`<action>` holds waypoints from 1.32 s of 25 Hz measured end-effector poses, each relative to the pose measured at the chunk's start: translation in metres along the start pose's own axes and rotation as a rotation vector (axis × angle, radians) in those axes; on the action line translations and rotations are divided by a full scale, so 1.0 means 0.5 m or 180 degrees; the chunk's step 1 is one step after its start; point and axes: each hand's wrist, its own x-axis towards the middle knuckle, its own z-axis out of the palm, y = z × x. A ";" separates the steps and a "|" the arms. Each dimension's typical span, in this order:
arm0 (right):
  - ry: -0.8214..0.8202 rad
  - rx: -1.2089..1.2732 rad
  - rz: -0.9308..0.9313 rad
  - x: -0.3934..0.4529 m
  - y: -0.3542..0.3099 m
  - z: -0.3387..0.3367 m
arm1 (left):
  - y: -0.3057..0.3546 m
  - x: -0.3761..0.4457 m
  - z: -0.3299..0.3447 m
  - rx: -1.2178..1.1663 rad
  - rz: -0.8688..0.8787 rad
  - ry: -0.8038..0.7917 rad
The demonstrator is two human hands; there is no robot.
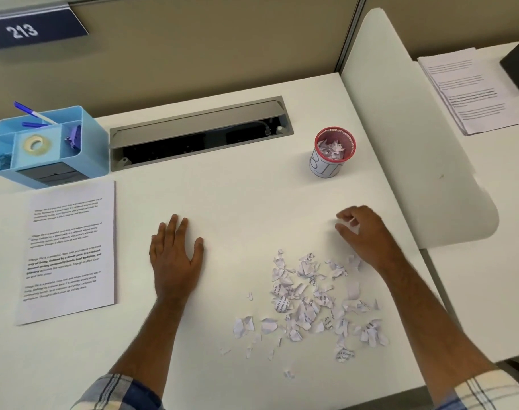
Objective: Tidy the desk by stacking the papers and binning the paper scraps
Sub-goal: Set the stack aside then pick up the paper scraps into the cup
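Desk half tidied, scraps still heaped near the person's right arm.

The left hand (pixel 175 255) lies flat and open on the desk (pixel 237 196), holding nothing. The right hand (pixel 363 232) hovers curled, fingers pinching a small white scrap. Torn paper scraps (pixel 308 303) lie between the arms; the red-rimmed bin (pixel 330 153) already holds some. The stacked papers (pixel 69 253) sit left.

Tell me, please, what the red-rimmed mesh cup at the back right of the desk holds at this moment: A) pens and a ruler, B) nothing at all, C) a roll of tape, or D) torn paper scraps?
D: white torn paper scraps show inside the red-rimmed mesh cup, while the tape roll and pens sit in the blue desk organiser at the far left.
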 end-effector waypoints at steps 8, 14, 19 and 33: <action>-0.0880 -0.0693 0.0744 -0.084 0.008 0.003 | -0.001 -0.002 -0.002 0.0102 0.0026 -0.0187; -0.1165 -0.0745 0.0216 -0.132 -0.058 0.071 | -0.005 0.008 -0.007 0.0272 0.0056 -0.0610; -0.1029 -0.0767 -0.0213 -0.140 -0.111 0.126 | -0.013 0.022 -0.032 0.0378 0.0167 -0.1018; -0.0230 -0.0176 0.0029 -0.108 -0.155 0.077 | 0.011 0.034 -0.052 0.0306 0.0114 -0.1153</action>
